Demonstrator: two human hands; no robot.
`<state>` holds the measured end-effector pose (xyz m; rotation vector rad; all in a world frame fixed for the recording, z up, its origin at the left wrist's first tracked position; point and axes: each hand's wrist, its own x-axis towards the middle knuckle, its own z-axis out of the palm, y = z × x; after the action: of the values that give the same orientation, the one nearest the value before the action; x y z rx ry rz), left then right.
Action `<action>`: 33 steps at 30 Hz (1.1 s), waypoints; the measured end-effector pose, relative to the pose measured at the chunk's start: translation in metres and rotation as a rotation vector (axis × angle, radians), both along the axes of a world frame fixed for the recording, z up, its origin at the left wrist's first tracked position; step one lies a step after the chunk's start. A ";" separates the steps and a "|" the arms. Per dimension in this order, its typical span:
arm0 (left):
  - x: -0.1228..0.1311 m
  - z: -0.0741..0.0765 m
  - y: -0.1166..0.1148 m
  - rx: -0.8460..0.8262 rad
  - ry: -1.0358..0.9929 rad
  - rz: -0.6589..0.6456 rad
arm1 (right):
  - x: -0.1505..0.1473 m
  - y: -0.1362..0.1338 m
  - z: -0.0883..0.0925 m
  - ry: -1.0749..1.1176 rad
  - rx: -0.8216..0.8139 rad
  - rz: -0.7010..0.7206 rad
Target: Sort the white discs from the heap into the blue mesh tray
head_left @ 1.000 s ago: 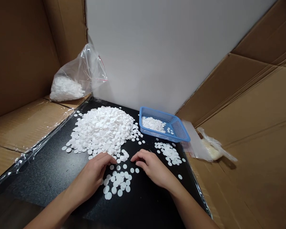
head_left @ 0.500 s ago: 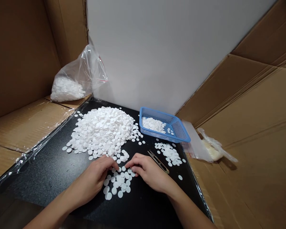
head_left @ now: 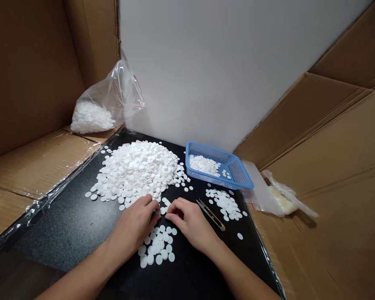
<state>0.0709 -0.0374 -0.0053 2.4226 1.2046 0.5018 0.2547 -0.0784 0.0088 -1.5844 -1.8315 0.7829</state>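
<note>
My left hand [head_left: 138,221] is at the front edge of a big heap of white discs [head_left: 140,168], its fingers curled together. Facing it, my right hand [head_left: 190,221] has thumb and forefinger brought together beside a few loose discs [head_left: 163,210] between the hands. Whatever either set of fingertips holds is too small or hidden to make out. Below the hands lies a spread group of flat round white discs [head_left: 158,246], some overlapping. A pair of thread snips [head_left: 211,214] rests just right of my right hand.
A blue mesh basket [head_left: 220,182] with white discs stands at the back right. In front of it lies another disc group [head_left: 226,204]. A clear bag [head_left: 93,116] of white pieces sits back left. Another plastic bag [head_left: 284,200] lies right, outside the black tabletop [head_left: 71,225].
Both hands have moved slightly away from me, off the near disc group toward the heap. My left fingers are more curled. The whole view has shifted a little.
</note>
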 end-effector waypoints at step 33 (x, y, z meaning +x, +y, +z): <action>-0.005 -0.003 -0.002 0.173 0.047 -0.114 | -0.007 0.003 -0.008 -0.131 0.144 0.073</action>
<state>0.0662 -0.0395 -0.0082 2.6450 1.0733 0.5377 0.2473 -0.0755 0.0003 -1.5150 -2.0006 0.5761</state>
